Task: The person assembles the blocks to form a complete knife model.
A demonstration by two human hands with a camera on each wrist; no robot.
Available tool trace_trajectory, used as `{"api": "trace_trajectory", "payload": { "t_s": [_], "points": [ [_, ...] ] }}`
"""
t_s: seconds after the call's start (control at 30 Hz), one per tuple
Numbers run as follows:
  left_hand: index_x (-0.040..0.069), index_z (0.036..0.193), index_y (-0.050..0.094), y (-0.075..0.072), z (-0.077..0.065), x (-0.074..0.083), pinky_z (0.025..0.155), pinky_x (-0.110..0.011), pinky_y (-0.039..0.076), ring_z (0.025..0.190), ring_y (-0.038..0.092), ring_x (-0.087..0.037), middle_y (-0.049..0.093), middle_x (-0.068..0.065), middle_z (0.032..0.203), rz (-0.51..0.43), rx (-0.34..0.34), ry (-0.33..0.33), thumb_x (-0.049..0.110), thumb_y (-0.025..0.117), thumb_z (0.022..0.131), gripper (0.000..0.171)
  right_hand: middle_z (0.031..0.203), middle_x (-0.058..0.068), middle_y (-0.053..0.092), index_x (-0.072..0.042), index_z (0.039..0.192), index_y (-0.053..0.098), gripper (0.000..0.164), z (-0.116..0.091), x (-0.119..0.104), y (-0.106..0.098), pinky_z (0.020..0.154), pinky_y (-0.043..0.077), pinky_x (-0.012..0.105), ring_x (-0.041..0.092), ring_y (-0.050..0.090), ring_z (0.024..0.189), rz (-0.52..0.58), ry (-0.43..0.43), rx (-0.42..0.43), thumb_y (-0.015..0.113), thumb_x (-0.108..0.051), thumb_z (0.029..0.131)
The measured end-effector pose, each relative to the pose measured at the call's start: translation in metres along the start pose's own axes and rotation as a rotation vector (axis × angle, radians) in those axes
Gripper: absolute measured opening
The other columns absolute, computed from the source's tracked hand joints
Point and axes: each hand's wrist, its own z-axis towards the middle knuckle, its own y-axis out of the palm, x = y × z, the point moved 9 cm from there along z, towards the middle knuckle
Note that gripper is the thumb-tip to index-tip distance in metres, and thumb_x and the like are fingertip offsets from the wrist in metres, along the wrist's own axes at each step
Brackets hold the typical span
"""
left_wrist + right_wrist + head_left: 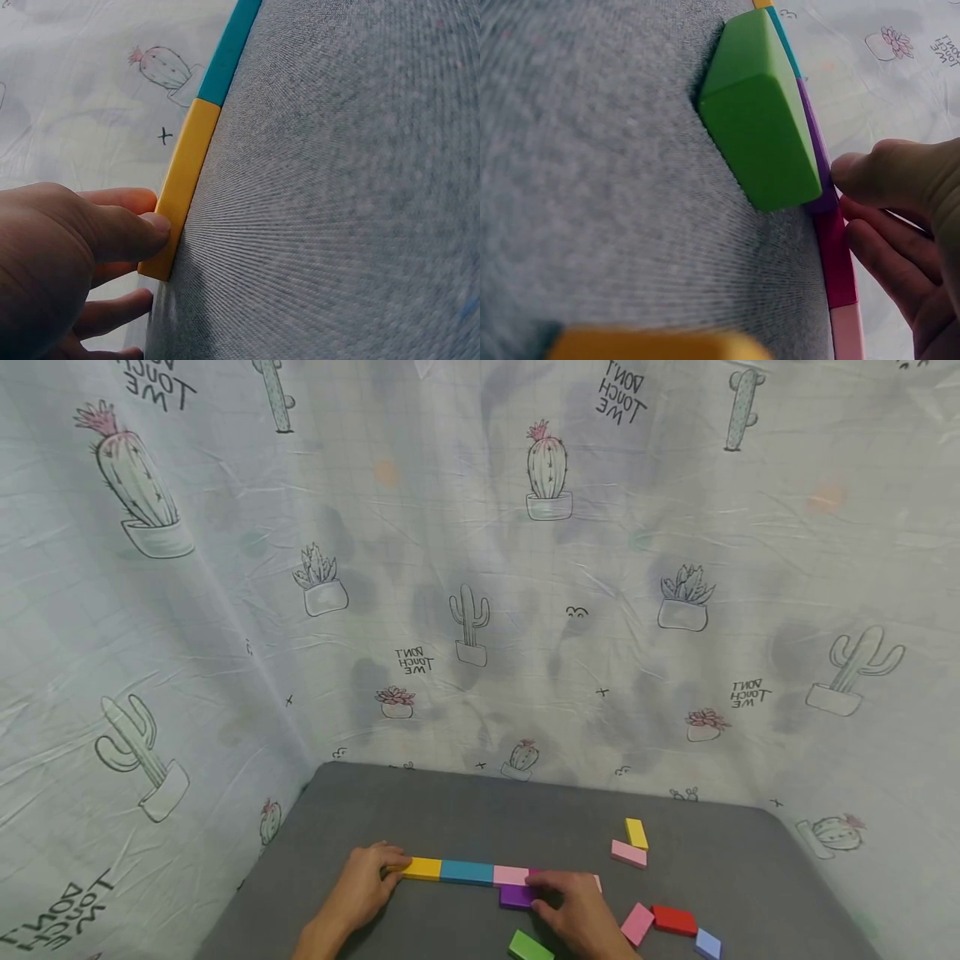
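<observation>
A row of blocks runs across the grey table: a yellow block, a blue block and a pink block, then a magenta block and a light pink one on the right. My left hand pinches the outer end of the yellow block between thumb and fingers. In front of the row, against the pink block, lies a purple block. My right hand holds its right end with the thumb on the near side. That hand partly covers the magenta and light pink blocks in the head view.
Near the right hand lies a green block. Farther right are a pink block, a red block and a light blue block. Behind them sit another pink block and a small yellow one. A cactus-print curtain surrounds the table.
</observation>
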Motion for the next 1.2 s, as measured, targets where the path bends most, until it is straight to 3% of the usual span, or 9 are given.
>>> {"api": "trace_trajectory", "payload": {
  "t_s": [0.43, 0.67, 0.77, 0.93, 1.0, 1.2],
  "points": [
    [0.009, 0.108, 0.088, -0.001, 0.001, -0.002, 0.108, -0.068, 0.058, 0.126, 0.069, -0.054, 0.082, -0.014, 0.118, -0.023, -0.014, 0.003, -0.003, 0.086, 0.088, 0.023, 0.121, 0.002, 0.083, -0.015, 0.122, 0.083, 0.029, 0.001, -0.003, 0.003, 0.098, 0.066, 0.057, 0.024, 0.079, 0.110, -0.015, -0.004, 0.012, 0.087, -0.016, 0.094],
    [0.010, 0.108, 0.088, 0.002, 0.000, -0.005, 0.109, -0.068, 0.057, 0.129, 0.068, -0.054, 0.082, -0.015, 0.120, -0.019, -0.021, -0.006, -0.003, 0.086, 0.088, 0.023, 0.116, -0.003, 0.083, -0.017, 0.123, 0.083, 0.029, -0.004, 0.007, -0.004, 0.092, 0.070, 0.044, 0.012, 0.078, 0.102, 0.116, 0.031, 0.035, 0.088, -0.022, 0.095],
    [0.010, 0.108, 0.088, 0.004, 0.000, -0.006, 0.109, -0.068, 0.057, 0.129, 0.068, -0.054, 0.082, -0.015, 0.120, -0.012, -0.022, -0.007, -0.003, 0.086, 0.088, 0.024, 0.114, -0.001, 0.083, -0.014, 0.122, 0.083, 0.029, -0.007, 0.009, -0.017, 0.089, 0.071, 0.040, 0.012, 0.078, 0.100, 0.193, 0.030, 0.064, 0.087, -0.024, 0.096],
    [0.008, 0.108, 0.087, 0.004, 0.000, -0.004, 0.108, -0.068, 0.058, 0.127, 0.069, -0.054, 0.082, -0.016, 0.119, -0.003, -0.012, 0.010, -0.004, 0.086, 0.087, 0.024, 0.119, 0.010, 0.083, -0.008, 0.124, 0.082, 0.037, -0.013, 0.016, -0.052, 0.094, 0.070, 0.043, 0.028, 0.081, 0.109, 0.225, 0.055, 0.142, 0.090, -0.027, 0.094],
    [0.008, 0.107, 0.088, 0.003, 0.000, -0.003, 0.108, -0.068, 0.058, 0.127, 0.069, -0.054, 0.082, -0.016, 0.118, -0.005, -0.011, 0.013, -0.005, 0.086, 0.087, 0.024, 0.122, 0.014, 0.082, -0.007, 0.126, 0.081, 0.039, -0.017, 0.021, -0.068, 0.095, 0.069, 0.037, 0.032, 0.080, 0.113, 0.251, 0.062, 0.171, 0.090, -0.027, 0.093],
    [0.007, 0.108, 0.087, 0.003, 0.000, -0.004, 0.108, -0.068, 0.058, 0.128, 0.069, -0.054, 0.082, -0.016, 0.119, -0.004, -0.012, 0.012, -0.005, 0.086, 0.088, 0.023, 0.129, 0.022, 0.078, -0.007, 0.131, 0.078, 0.040, -0.033, 0.049, -0.111, 0.091, 0.066, 0.022, 0.016, 0.080, 0.112, 0.337, 0.074, 0.218, 0.086, -0.027, 0.097]
  ]
}}
